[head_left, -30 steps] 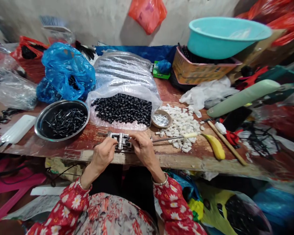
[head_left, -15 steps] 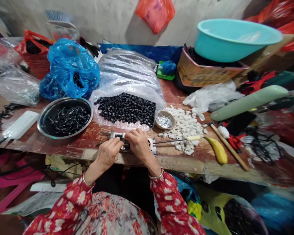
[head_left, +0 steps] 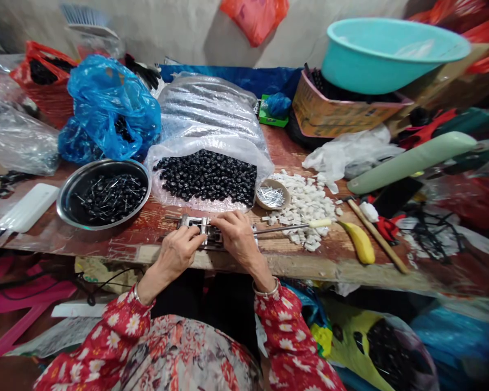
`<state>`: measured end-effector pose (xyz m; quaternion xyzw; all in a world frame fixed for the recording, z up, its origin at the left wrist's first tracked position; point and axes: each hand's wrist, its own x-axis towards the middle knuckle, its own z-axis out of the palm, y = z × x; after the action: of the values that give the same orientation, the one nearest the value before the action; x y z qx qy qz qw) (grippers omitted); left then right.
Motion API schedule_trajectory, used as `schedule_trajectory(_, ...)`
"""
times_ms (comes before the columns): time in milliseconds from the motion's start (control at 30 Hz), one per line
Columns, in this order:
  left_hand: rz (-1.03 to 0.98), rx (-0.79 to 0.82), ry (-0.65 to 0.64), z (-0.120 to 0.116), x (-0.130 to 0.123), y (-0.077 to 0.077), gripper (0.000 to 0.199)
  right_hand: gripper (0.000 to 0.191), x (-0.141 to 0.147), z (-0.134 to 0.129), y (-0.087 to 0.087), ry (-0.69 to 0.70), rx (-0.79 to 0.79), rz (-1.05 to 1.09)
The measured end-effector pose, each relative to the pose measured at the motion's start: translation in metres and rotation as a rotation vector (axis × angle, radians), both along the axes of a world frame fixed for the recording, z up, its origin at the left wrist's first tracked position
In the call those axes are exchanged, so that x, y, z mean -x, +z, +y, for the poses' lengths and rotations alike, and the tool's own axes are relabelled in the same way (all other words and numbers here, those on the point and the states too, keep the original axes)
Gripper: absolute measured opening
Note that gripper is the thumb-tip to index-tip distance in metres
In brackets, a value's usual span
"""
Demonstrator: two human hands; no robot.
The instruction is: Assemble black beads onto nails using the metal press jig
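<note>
A small metal fixture (head_left: 205, 232) with rods at its left end lies by the table's front edge. On its left part, my left hand (head_left: 177, 248) is closed, thumb and fingertips at the middle of the fixture. My right hand (head_left: 237, 237) bends over the right part, its fingers curled down onto it. Any small piece under the fingertips is hidden. From the right side of the fixture runs a thin metal rod with a pale handle (head_left: 320, 223). Just behind are a clear bag (head_left: 169, 202) of black round caps (head_left: 209, 174) and a small bowl (head_left: 286, 202) of metal pins (head_left: 271, 196).
To the left stands a steel bowl (head_left: 61, 209) of black-headed pins, near a white power bank (head_left: 28, 207). White plastic pieces (head_left: 305, 203) lie to the right, then a banana (head_left: 361, 243) and a hammer (head_left: 377, 233). Behind are a blue bag (head_left: 114, 103) and a turquoise basin (head_left: 391, 60).
My right hand has shifted slightly right along the fixture, so more of its middle shows. My left hand stays at the left part. The whole view has moved a little.
</note>
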<state>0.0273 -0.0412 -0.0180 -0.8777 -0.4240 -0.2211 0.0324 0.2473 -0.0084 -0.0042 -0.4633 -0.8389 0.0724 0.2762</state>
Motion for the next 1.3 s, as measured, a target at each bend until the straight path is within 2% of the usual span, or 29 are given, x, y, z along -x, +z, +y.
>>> schedule_trajectory(100, -0.003, -0.001, -0.037, 0.003, 0.001, 0.001, 0.029, 0.031, -0.02, -0.003, -0.001, -0.087, -0.074, 0.084)
schedule_trajectory(200, -0.008, -0.002, -0.047, 0.006, 0.003, 0.002, 0.032, 0.029, -0.05, -0.007, -0.001, -0.214, -0.14, 0.073)
schedule_trajectory(367, 0.016, -0.047, -0.039, 0.007, 0.005, 0.001, 0.031, 0.025, -0.109, -0.016, -0.007, -0.483, -0.199, -0.133)
schedule_trajectory(467, 0.019, -0.082, -0.046, 0.006, 0.006, 0.0, 0.033, 0.027, -0.139, -0.023, -0.012, -0.587, -0.201, -0.277)
schedule_trajectory(667, -0.087, -0.071, -0.022, 0.003, 0.004, 0.002, 0.031, 0.029, -0.161, -0.036, -0.014, -0.551, -0.229, -0.399)
schedule_trajectory(833, -0.223, -0.042, 0.087, 0.008, 0.015, 0.011, 0.029, 0.031, -0.169, -0.055, -0.007, -0.48, -0.156, -0.436)
schedule_trajectory(967, -0.154, 0.015, 0.107, 0.016, 0.031, 0.011, 0.047, 0.037, -0.169, -0.096, -0.003, -0.357, 0.08, -0.291)
schedule_trajectory(1100, -0.045, 0.082, 0.07, 0.02, 0.039, 0.001, 0.062, 0.043, -0.161, -0.134, 0.003, -0.255, 0.586, -0.001)
schedule_trajectory(1233, -0.007, 0.085, 0.037, 0.024, 0.04, -0.01, 0.063, 0.063, -0.158, -0.137, 0.012, -0.228, 1.086, 0.263)
schedule_trajectory(1300, 0.013, 0.077, 0.038, 0.025, 0.04, -0.013, 0.063, 0.073, -0.158, -0.131, 0.016, -0.21, 1.245, 0.333)
